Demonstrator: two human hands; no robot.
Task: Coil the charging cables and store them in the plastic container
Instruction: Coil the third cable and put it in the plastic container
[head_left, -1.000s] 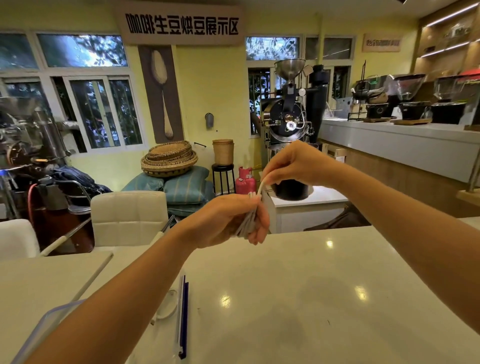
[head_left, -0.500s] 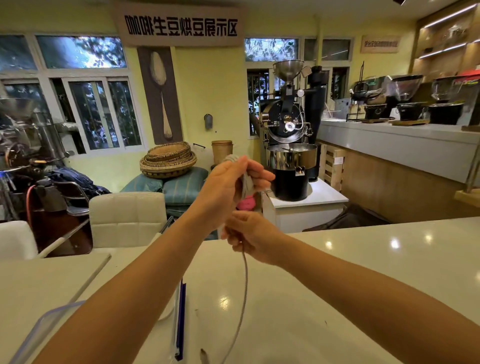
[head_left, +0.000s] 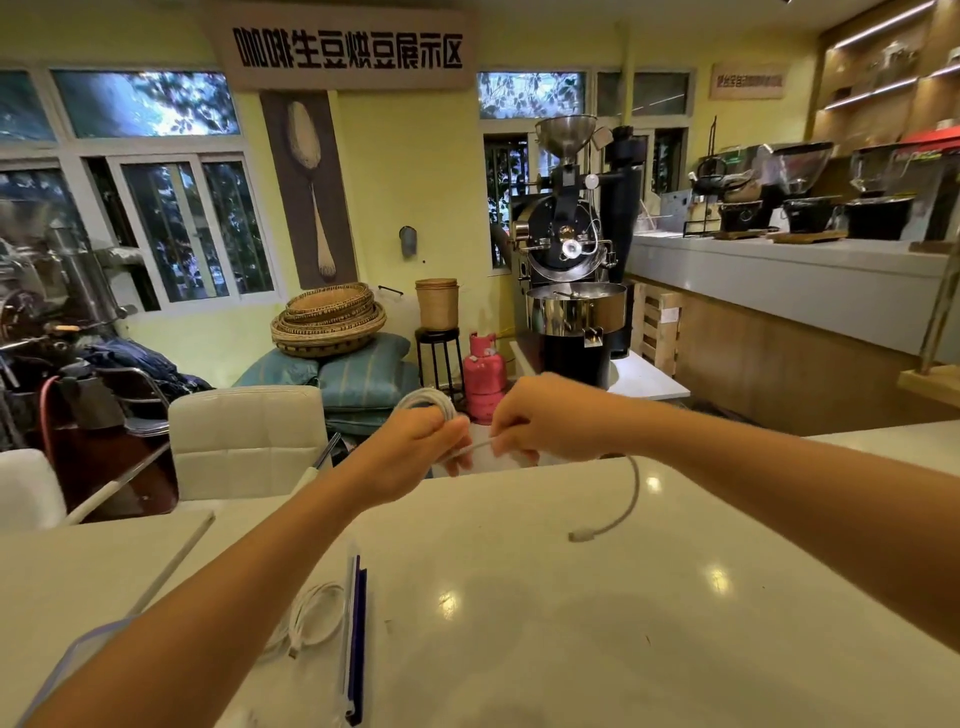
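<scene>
My left hand (head_left: 415, 447) grips a coiled bundle of white charging cable (head_left: 430, 401), whose loops stick up above my fingers. My right hand (head_left: 540, 423) pinches the same cable's free strand just to the right of the bundle. The loose tail (head_left: 631, 499) curves down from that hand and ends in a plug (head_left: 577, 535) hanging just above the table. A second white cable (head_left: 311, 618) lies coiled inside the clear plastic container (head_left: 349, 623) at the lower left, partly hidden by my left forearm. The container has a blue clip on its right wall.
The glossy cream table (head_left: 545, 623) fills the lower view. A clear lid edge (head_left: 62, 660) shows at the bottom left. White chairs (head_left: 249, 436) stand beyond the table's far edge, with a coffee roaster (head_left: 571, 291), a pink gas cylinder (head_left: 484, 374) and a counter behind.
My right hand has risen from below my left hand to its right side, pulling the strand sideways. The cable's tail, which hung straight down, has swung up and to the right.
</scene>
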